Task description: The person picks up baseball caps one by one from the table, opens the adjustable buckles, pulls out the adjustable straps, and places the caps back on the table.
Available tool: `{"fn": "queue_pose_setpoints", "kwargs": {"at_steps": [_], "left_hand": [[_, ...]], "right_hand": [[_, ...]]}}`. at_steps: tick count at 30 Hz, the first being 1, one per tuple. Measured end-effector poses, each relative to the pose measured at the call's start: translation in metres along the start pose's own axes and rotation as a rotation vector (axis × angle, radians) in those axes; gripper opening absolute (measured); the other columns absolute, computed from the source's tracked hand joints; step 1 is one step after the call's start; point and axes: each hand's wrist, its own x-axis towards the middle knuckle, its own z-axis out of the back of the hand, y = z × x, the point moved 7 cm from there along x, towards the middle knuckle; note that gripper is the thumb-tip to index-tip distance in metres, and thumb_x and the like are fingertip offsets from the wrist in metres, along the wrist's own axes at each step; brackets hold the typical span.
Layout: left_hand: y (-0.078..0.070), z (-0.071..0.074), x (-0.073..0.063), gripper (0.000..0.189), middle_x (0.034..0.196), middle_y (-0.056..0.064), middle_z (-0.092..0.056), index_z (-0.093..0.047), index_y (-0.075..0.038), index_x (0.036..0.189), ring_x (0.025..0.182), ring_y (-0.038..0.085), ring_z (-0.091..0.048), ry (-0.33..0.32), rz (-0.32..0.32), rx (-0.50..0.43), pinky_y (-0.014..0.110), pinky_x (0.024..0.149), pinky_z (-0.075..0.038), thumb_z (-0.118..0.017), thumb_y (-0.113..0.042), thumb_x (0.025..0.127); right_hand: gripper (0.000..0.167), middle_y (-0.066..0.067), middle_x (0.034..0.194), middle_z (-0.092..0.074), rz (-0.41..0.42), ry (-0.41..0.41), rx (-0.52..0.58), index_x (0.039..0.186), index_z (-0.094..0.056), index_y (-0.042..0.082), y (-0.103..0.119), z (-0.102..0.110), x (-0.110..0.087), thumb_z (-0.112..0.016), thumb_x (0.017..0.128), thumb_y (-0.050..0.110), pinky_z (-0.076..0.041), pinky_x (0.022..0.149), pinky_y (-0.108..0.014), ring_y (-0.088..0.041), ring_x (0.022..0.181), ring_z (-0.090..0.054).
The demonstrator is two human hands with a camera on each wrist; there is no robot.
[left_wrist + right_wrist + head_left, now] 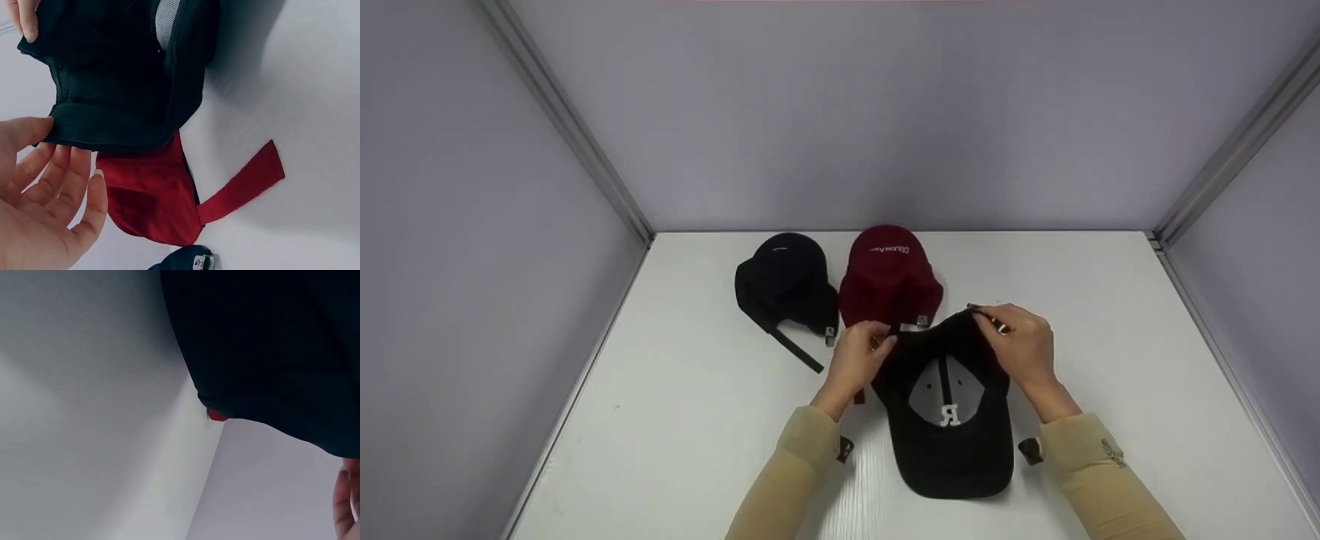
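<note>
A black baseball cap is held with its brim toward me and its opening facing up. Inside it show a pale mesh panel and a white letter R. My left hand pinches the left back edge of this cap between thumb and fingers; the left wrist view shows the thumb on the inner band. On the right back edge, beside the strap end, my right hand pinches the fabric. In the right wrist view the black cap covers most of the right hand's fingers.
Beyond the held cap lies a dark red cap with white lettering, its strap loose. Left of it sits a dark cap with a loose strap and metal buckle. Pale walls enclose the white table.
</note>
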Motion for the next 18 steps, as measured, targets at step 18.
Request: {"fn": "queue_pose_setpoints", "kwargs": {"at_steps": [18], "left_hand": [[-0.01, -0.003, 0.003, 0.014, 0.087, 0.001, -0.067, -0.071, -0.006, 0.097, 0.075, 0.009, -0.061, -0.154, -0.024, -0.039, 0.024, 0.067, -0.051, -0.068, -0.019, 0.095]], "right_hand": [[0.013, -0.002, 0.081, -0.072, -0.091, 0.079, 0.02, 0.091, -0.078, 0.008, -0.016, 0.003, -0.014, -0.082, 0.079, 0.003, -0.048, 0.058, -0.015, -0.013, 0.065, -0.065]]}}
